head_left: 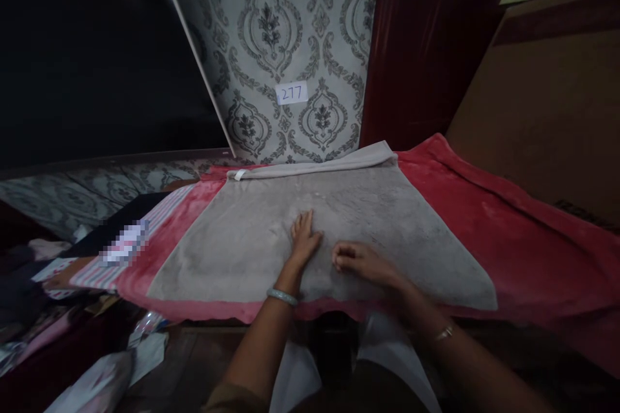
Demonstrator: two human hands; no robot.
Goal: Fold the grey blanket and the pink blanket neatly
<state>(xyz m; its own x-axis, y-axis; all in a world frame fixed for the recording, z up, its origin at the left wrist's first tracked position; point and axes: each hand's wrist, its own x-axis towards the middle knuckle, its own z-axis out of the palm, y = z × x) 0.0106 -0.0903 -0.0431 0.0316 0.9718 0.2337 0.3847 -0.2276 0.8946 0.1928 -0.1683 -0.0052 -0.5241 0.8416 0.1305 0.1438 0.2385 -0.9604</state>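
Note:
A grey plush cloth (358, 206) lies spread out in front of me, its far edge folded over, with a small white tag (239, 175) at the far left corner. Beneath it spreads a red plush blanket (513, 232), showing at both sides and along the near edge. My left hand (305, 237) rests on the middle of the grey cloth, open, fingers apart and pointing away from me. To its right, my right hand (358, 260) is over the same cloth with fingers curled closed. Whatever those fingers may hold is hidden.
Behind the cloth stands a patterned wall with a paper label (291, 92) reading 277. A large dark screen (106, 58) is at the left, a cardboard box (547, 110) at the right. Striped fabric (165, 214) and piled clothes (48, 329) lie at the left.

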